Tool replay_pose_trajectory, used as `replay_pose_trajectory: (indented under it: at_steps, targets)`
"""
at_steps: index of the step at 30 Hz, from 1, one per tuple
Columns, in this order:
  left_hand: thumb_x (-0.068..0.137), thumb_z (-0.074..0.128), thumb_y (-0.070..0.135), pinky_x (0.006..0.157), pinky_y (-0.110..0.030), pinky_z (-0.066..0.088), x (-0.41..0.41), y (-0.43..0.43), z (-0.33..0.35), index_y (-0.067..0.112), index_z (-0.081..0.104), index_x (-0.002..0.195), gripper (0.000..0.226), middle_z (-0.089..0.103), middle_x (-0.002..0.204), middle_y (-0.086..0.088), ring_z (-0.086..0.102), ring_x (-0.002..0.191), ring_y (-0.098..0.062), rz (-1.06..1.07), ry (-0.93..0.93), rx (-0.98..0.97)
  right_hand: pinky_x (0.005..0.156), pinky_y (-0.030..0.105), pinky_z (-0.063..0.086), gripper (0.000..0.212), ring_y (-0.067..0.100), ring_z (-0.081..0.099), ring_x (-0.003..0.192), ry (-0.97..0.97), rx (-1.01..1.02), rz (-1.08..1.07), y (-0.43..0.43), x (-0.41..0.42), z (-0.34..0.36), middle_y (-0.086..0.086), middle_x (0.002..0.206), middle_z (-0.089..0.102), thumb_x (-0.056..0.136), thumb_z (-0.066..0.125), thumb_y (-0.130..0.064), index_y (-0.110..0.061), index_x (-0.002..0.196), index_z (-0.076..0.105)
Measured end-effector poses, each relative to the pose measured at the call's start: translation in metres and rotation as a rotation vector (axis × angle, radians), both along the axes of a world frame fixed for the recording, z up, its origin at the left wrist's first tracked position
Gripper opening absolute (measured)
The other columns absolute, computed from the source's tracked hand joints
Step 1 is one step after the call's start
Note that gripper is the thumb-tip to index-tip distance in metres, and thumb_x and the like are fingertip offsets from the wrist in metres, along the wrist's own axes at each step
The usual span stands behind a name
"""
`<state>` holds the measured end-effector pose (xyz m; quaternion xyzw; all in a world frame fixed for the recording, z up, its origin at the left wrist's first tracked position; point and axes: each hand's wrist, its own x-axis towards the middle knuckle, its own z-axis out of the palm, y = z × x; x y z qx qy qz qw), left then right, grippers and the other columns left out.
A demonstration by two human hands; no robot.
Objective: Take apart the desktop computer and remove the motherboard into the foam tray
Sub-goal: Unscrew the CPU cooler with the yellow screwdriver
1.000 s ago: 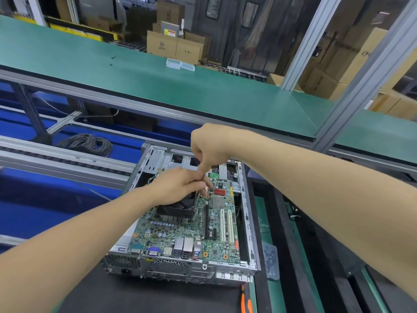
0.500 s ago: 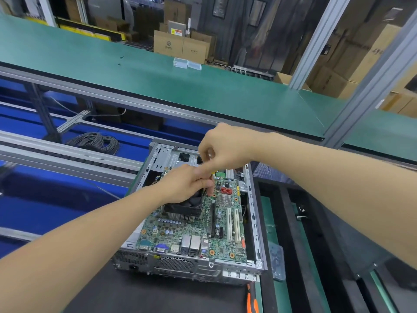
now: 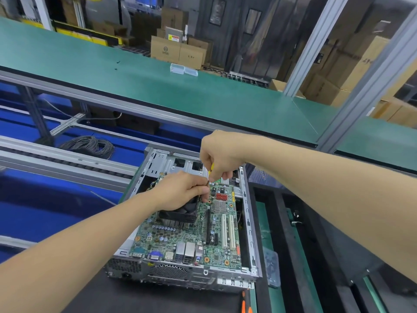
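Right hand [image 3: 217,158] fisted round the yellow-handled tool [image 3: 211,171], handle upright, thin dark shaft pointing down toward the far end of the motherboard [image 3: 191,236]; left hand [image 3: 178,192] just below and nearer, fingertips [image 3: 204,195] pinched together at the shaft's lower end, heel of the hand over the black cooler fan [image 3: 178,214]; tip of the tool hidden behind those fingertips, contact with the board impossible to tell; motherboard seated flat inside the open computer case [image 3: 247,224], directly beneath the grip and stretching from it toward the viewer, port block at the near edge; red-topped component [image 3: 221,196] and silver heatsink [image 3: 220,206] just right of the pinch; black foam tray [image 3: 282,222] to the right of the grip, beside the case and apart from the board; clear packet [image 3: 272,267] on that same side, near the case's near right corner; orange-handled tool [image 3: 246,307] well nearer than the grip, at the bottom edge; grey cable coil [image 3: 90,144] well to the left; green bench [image 3: 158,75] beyond, two clear boxes [image 3: 184,70] on it; cardboard boxes [image 3: 176,50] farther back.
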<state>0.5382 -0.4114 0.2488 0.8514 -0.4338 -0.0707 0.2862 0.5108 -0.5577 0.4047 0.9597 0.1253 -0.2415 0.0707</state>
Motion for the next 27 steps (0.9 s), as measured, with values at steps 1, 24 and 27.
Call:
replay_pose_trajectory:
  at_steps: [1,24,27]
  targets:
    - [0.106,0.046,0.048,0.056,-0.031,0.037,0.0,0.0,0.0,0.038,0.067,0.09,0.029,0.057,0.058,0.03,0.054,0.058,0.005,-0.003,0.003,0.003,0.063,0.023,0.054,0.019,0.005,0.073,0.058,-0.02,0.003,0.073,-0.002,0.0,0.0,-0.007,0.061,0.074,0.086,0.083,-0.025,-0.013,0.078,0.071]
    - [0.106,0.053,0.042,0.048,-0.016,0.03,0.0,-0.001,-0.001,0.034,0.073,0.088,0.028,0.055,0.057,0.035,0.052,0.054,0.01,-0.026,0.014,-0.045,0.064,0.022,0.059,0.039,0.011,0.069,0.052,0.052,0.023,-0.383,0.022,0.004,0.001,0.002,0.074,0.078,0.106,0.059,-0.039,-0.003,0.099,0.071]
    - [0.107,0.05,0.039,0.061,-0.011,0.036,0.001,-0.001,0.002,0.04,0.073,0.095,0.025,0.064,0.075,0.042,0.056,0.071,0.019,-0.043,0.05,-0.033,0.061,0.02,0.052,0.028,0.004,0.067,0.053,0.01,-0.057,-0.179,0.015,0.004,0.002,-0.005,0.066,0.075,0.099,0.07,-0.033,-0.011,0.082,0.071]
